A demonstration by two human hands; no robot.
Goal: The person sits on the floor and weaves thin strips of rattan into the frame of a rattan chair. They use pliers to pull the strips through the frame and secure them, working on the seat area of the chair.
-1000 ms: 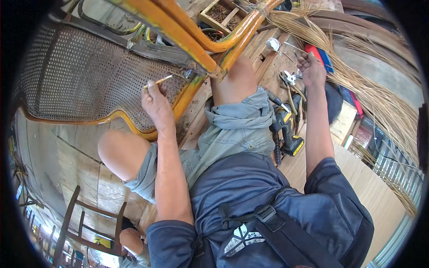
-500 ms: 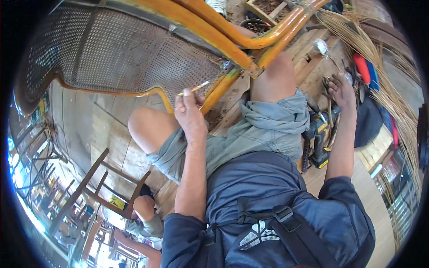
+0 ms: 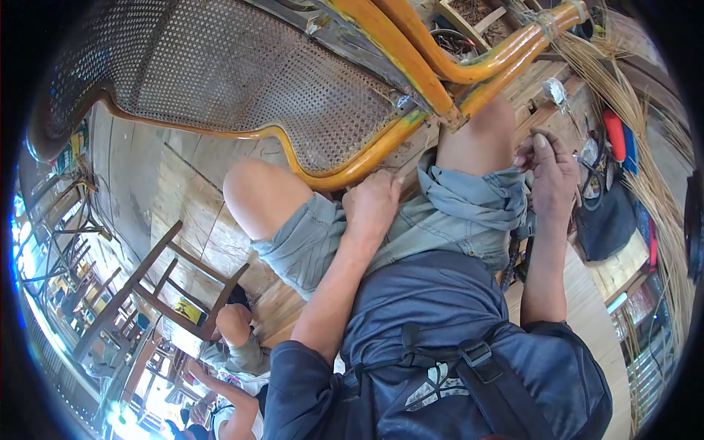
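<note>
A chair [image 3: 337, 180] with a yellow-orange painted frame and a woven cane panel [image 3: 242, 73] lies tipped over in front of me, across my bare knees. Just below the lower bend of its frame, my left hand [image 3: 372, 207] is closed above my lap, back of the hand up. Whatever its fingers hold is hidden. My right hand [image 3: 551, 176] is raised beside my right knee, its fingers curled in and the thumb bent over toward them. I cannot make out what, if anything, is pinched there.
Long strands of dried cane [image 3: 645, 154] hang along the right. Near them lie a red-handled tool [image 3: 614, 134], a dark cloth bag [image 3: 607, 224] and crumpled foil [image 3: 555, 91]. A wooden box [image 3: 484, 22] stands beyond. At the left are a wooden chair frame [image 3: 158, 286] and another person [image 3: 238, 326].
My left hand has come down and right, from holding up a thin white-tipped stick to my lap. My right hand has moved left from the tools, its fingers curling in. The chair sits further right in view.
</note>
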